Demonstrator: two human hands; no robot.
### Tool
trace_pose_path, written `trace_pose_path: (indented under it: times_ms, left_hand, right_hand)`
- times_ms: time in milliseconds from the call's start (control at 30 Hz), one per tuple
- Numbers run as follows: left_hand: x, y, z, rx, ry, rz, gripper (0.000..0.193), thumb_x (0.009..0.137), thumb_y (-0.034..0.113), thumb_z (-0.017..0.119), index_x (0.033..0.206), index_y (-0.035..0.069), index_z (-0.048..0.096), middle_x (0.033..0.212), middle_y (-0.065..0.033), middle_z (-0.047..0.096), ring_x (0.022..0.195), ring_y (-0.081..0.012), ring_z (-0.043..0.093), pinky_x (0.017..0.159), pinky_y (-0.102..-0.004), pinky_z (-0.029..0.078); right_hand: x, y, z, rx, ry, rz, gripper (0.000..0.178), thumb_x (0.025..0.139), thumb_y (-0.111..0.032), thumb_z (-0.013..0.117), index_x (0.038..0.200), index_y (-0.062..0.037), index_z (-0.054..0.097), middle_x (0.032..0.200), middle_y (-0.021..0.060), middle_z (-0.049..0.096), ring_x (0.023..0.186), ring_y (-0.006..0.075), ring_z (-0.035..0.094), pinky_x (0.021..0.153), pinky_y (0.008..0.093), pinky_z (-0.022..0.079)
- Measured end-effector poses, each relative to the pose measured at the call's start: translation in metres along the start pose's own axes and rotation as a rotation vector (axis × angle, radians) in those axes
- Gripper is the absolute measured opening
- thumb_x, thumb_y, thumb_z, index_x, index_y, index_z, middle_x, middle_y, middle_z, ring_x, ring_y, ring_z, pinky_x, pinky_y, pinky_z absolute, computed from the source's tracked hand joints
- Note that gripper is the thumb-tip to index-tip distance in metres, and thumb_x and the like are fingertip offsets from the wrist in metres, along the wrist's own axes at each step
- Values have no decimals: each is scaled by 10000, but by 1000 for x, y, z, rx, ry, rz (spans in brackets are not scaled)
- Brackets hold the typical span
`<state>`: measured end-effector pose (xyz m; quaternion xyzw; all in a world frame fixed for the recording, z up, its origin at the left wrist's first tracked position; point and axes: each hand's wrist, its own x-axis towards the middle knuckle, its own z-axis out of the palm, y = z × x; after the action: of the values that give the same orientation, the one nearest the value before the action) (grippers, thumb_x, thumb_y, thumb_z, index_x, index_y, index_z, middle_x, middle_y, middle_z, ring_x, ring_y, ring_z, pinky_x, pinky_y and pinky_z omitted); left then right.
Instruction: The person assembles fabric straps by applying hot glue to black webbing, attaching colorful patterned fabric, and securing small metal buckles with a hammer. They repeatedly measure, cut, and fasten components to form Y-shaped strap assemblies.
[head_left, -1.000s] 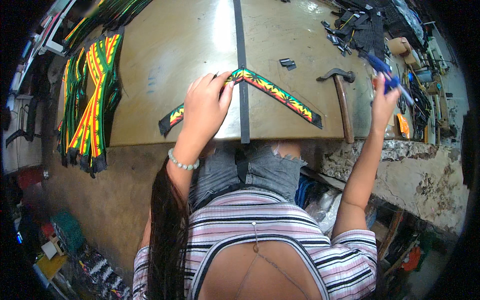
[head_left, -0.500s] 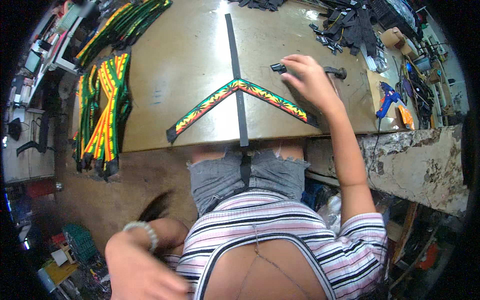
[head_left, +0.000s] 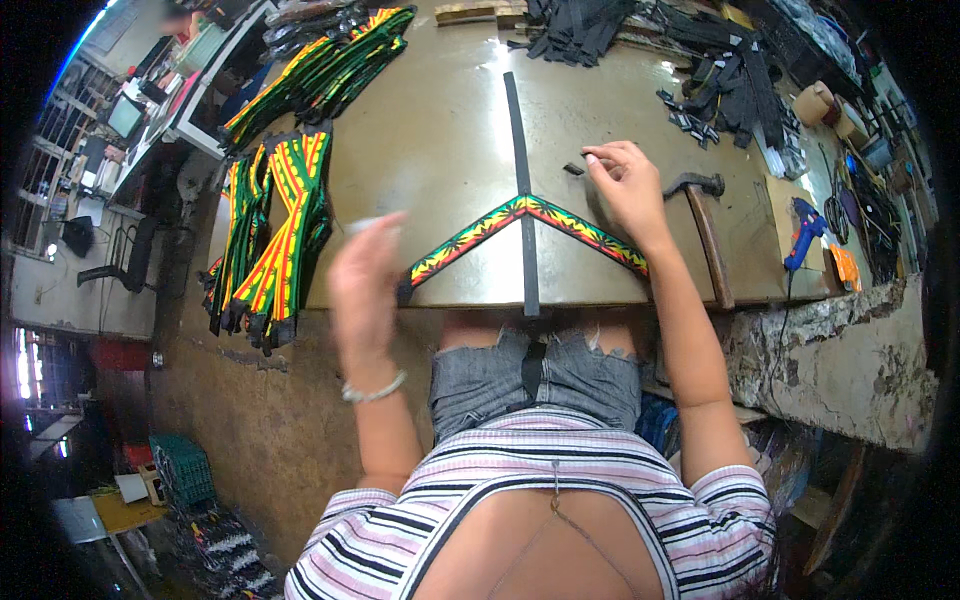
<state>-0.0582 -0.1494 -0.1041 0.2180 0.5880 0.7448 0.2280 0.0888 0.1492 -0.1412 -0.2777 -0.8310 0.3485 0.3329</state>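
On the olive worktable (head_left: 430, 150) a long black strap (head_left: 517, 150) runs away from me, its near end hanging over the front edge. A green, yellow and red patterned strap (head_left: 470, 238) crosses it in an upside-down V. My right hand (head_left: 628, 188) rests on the table right of the black strap. Its thumb and forefinger are pinched together beside a small black clip (head_left: 573, 168). My left hand (head_left: 365, 285) is raised in front of the table edge, left of the V. It is blurred, and something small and pale shows at its fingertips.
A hammer (head_left: 703, 225) lies just right of my right hand, and a blue glue gun (head_left: 806, 232) lies further right. Bundles of patterned straps (head_left: 280, 225) cover the table's left end. Black straps and clips (head_left: 730, 85) are heaped at the back right. A crumbling concrete ledge (head_left: 840, 350) lies right.
My left hand has come up from low at my left side to the table's front edge. My right hand has stayed by the black clip.
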Motion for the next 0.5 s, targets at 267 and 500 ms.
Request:
trace_pose_path:
  times_ms: [267, 500]
  left_hand:
    - [53, -36, 107, 249, -286, -119, 216, 907, 148, 719, 1012, -41, 705, 665, 105, 490, 572, 13, 366, 492, -182, 256]
    - [63, -42, 88, 187, -268, -178, 207, 902, 148, 723, 960, -48, 692, 650, 98, 495, 577, 15, 397, 518, -166, 310]
  right_hand:
    - [-25, -32, 13, 830, -253, 227, 205, 897, -59, 709, 1064, 32, 633, 920, 61, 680, 811, 89, 634, 717, 225, 536]
    - [-26, -47, 29, 884, -286, 330, 209, 914, -61, 685, 1074, 59, 626, 935, 100, 689, 782, 113, 670, 697, 227, 568]
